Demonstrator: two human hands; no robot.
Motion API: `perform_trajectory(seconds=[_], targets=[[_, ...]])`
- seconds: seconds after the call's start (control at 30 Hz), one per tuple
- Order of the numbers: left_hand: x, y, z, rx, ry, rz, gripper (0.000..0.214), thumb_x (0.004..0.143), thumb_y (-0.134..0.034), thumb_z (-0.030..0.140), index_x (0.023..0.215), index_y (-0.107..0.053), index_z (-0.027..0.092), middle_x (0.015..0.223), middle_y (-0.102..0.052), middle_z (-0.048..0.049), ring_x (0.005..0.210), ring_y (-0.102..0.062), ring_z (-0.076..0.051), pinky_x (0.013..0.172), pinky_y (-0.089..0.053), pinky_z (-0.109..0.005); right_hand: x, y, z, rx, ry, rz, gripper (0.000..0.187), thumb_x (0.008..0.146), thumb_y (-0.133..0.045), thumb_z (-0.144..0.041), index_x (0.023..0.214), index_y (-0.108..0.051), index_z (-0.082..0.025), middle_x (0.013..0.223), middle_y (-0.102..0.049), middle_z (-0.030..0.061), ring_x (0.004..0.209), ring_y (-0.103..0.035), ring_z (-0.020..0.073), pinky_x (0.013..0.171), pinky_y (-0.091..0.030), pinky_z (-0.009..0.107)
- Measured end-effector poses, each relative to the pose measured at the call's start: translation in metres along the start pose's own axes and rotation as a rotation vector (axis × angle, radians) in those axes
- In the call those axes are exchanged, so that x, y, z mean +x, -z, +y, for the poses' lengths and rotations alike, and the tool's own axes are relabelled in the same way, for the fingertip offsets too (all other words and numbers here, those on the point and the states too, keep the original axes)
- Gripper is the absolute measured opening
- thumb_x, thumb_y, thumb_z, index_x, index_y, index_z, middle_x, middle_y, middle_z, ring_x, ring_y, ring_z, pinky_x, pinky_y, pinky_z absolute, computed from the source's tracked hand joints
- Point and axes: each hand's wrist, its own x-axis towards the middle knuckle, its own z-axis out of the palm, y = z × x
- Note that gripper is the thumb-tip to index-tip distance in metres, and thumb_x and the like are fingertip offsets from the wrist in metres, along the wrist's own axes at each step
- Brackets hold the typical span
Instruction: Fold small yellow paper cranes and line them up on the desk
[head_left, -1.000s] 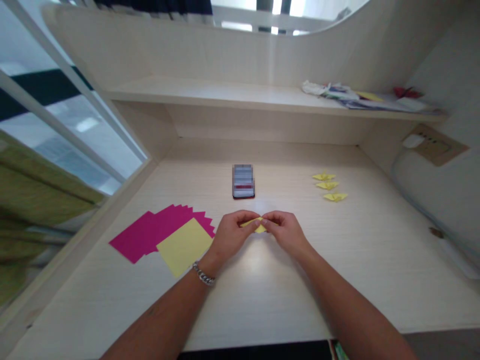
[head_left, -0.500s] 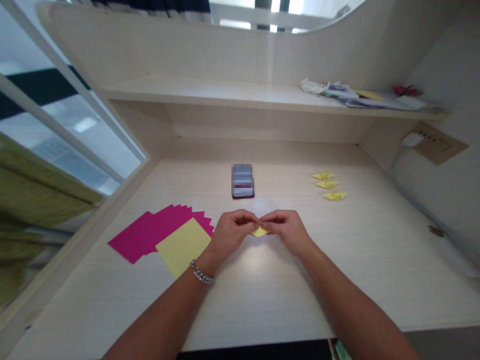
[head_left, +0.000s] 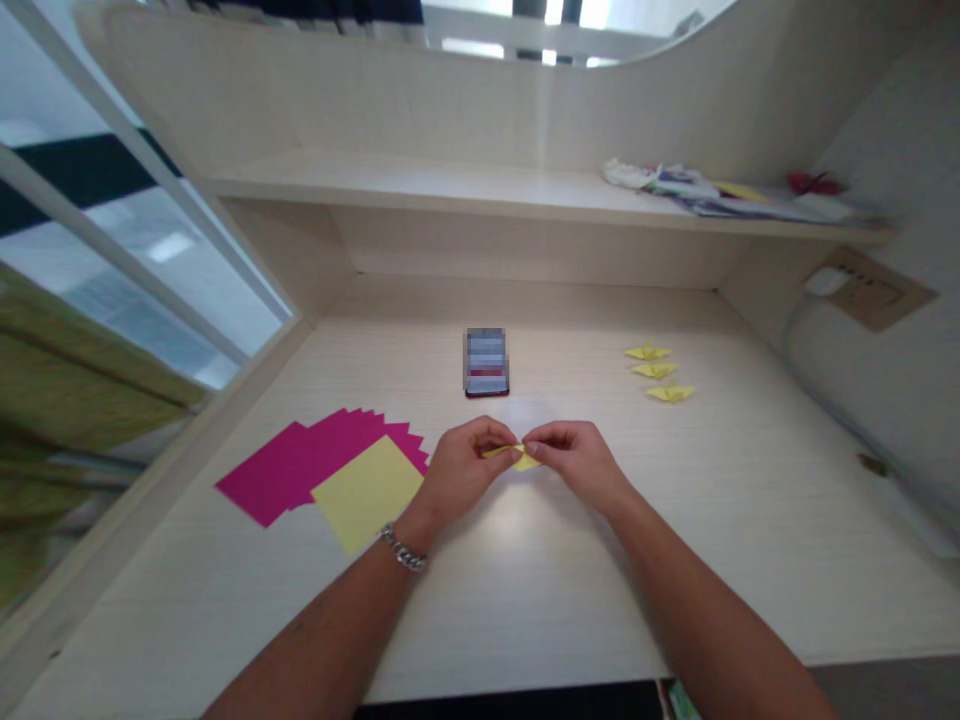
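Observation:
Between my two hands is a small piece of folded yellow paper (head_left: 525, 460), held just above or on the desk. My left hand (head_left: 469, 465) pinches its left side, with a strip of yellow showing between thumb and fingers. On the other side my right hand (head_left: 576, 458) pinches it with thumb and forefinger. Fingers cover much of the fold. Left of my left hand lies a flat yellow paper square (head_left: 367, 490), partly on top of fanned magenta paper sheets (head_left: 322, 455).
A phone (head_left: 487, 362) lies on the desk beyond my hands. Three folded yellow paper cranes (head_left: 656, 371) stand in a column at the right. Papers (head_left: 720, 190) rest on the shelf (head_left: 450, 195) above. A white plug with cable (head_left: 825, 282) sits in the wall socket at right.
More of the folded yellow paper shows at my left thumb and fingers now. My fingertips have shifted slightly on it. Other things have stayed in place.

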Motion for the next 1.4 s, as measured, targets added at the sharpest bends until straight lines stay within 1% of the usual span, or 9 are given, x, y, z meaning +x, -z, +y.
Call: perform_trajectory(seconds=[0.17, 0.4, 0.6, 0.73, 1.03, 1.17, 1.27, 1.33, 1.4], targets=[[0.001, -0.0012, -0.001, -0.032, 0.005, -0.018, 0.008, 0.074, -0.065, 0.019, 0.081, -0.063, 0.016, 0.079, -0.07, -0.005, 0.072, -0.066, -0.016, 0.067, -0.053, -0.028, -0.0031, 0.0007, -0.0021, -0.155, 0.069, 0.022, 0.014, 0.075, -0.062, -0.024, 0.082, -0.072, -0.018, 0.079, -0.072, 0.0044, 0.071, -0.064, 0.0169, 0.068, -0.048, 0.03], [0.0012, -0.0016, -0.0018, -0.038, -0.023, -0.015, 0.012, 0.075, -0.066, 0.023, 0.083, -0.062, 0.016, 0.081, -0.069, -0.0053, 0.073, -0.065, -0.015, 0.069, -0.053, -0.028, -0.0064, -0.0039, -0.0024, -0.248, 0.138, 0.062, 0.013, 0.077, -0.06, -0.024, 0.084, -0.071, -0.02, 0.081, -0.071, 0.0035, 0.074, -0.064, 0.0177, 0.07, -0.048, 0.031], [0.0009, -0.0014, -0.0035, -0.04, -0.026, -0.006, 0.011, 0.075, -0.065, 0.019, 0.085, -0.06, 0.016, 0.079, -0.068, -0.0042, 0.072, -0.065, -0.015, 0.066, -0.052, -0.027, -0.0058, -0.0055, -0.0017, -0.28, 0.112, 0.014, 0.012, 0.078, -0.06, -0.024, 0.082, -0.069, -0.018, 0.076, -0.07, 0.0032, 0.068, -0.061, 0.0155, 0.063, -0.045, 0.028], [0.0001, -0.003, -0.0023, -0.077, 0.012, 0.006, 0.015, 0.07, -0.066, 0.013, 0.082, -0.058, 0.016, 0.07, -0.066, -0.0014, 0.064, -0.063, -0.013, 0.06, -0.05, -0.025, -0.0064, -0.0061, -0.0017, -0.338, 0.087, -0.011, 0.009, 0.077, -0.059, -0.023, 0.075, -0.066, -0.017, 0.069, -0.066, 0.0016, 0.061, -0.056, 0.013, 0.057, -0.04, 0.025], [0.0012, -0.0032, -0.0031, -0.101, 0.034, 0.038, 0.017, 0.07, -0.067, 0.016, 0.085, -0.059, 0.016, 0.066, -0.066, -0.0005, 0.06, -0.062, -0.013, 0.057, -0.049, -0.024, -0.0044, -0.0028, -0.0001, -0.242, 0.047, -0.012, 0.012, 0.078, -0.058, -0.026, 0.076, -0.066, -0.017, 0.072, -0.067, 0.0022, 0.067, -0.057, 0.0148, 0.061, -0.042, 0.026], [0.0001, -0.0024, -0.0043, -0.014, 0.015, -0.037, 0.021, 0.075, -0.063, 0.019, 0.096, -0.064, 0.018, 0.073, -0.07, -0.0029, 0.066, -0.065, -0.015, 0.062, -0.051, -0.027, -0.0057, -0.0001, 0.0004, -0.338, 0.103, 0.016, 0.012, 0.079, -0.056, -0.023, 0.075, -0.066, -0.018, 0.071, -0.066, 0.0017, 0.065, -0.057, 0.0146, 0.06, -0.041, 0.026], [-0.0009, -0.0015, -0.0035, 0.13, -0.016, -0.087, 0.016, 0.078, -0.061, 0.024, 0.091, -0.069, 0.02, 0.081, -0.072, -0.0045, 0.073, -0.066, -0.018, 0.067, -0.051, -0.029, -0.0071, 0.0001, -0.001, -0.38, 0.167, 0.025, 0.011, 0.08, -0.056, -0.023, 0.077, -0.067, -0.02, 0.075, -0.068, 0.0026, 0.069, -0.059, 0.016, 0.064, -0.043, 0.028], [-0.0003, -0.0015, -0.0036, 0.162, -0.032, -0.098, 0.015, 0.08, -0.06, 0.027, 0.086, -0.071, 0.02, 0.082, -0.073, -0.005, 0.074, -0.066, -0.019, 0.068, -0.051, -0.03, -0.006, -0.001, -0.001, -0.33, 0.174, 0.062, 0.011, 0.08, -0.058, -0.026, 0.079, -0.067, -0.02, 0.077, -0.068, 0.0035, 0.07, -0.06, 0.0165, 0.065, -0.045, 0.029], [0.0017, -0.0025, -0.0054, 0.113, -0.024, -0.072, 0.016, 0.08, -0.059, 0.029, 0.084, -0.071, 0.019, 0.082, -0.072, -0.0055, 0.074, -0.065, -0.019, 0.069, -0.051, -0.031, -0.0028, -0.0032, 0.0002, -0.177, 0.136, 0.131, 0.014, 0.077, -0.062, -0.031, 0.085, -0.066, -0.019, 0.078, -0.067, 0.004, 0.069, -0.06, 0.0166, 0.064, -0.047, 0.029]])
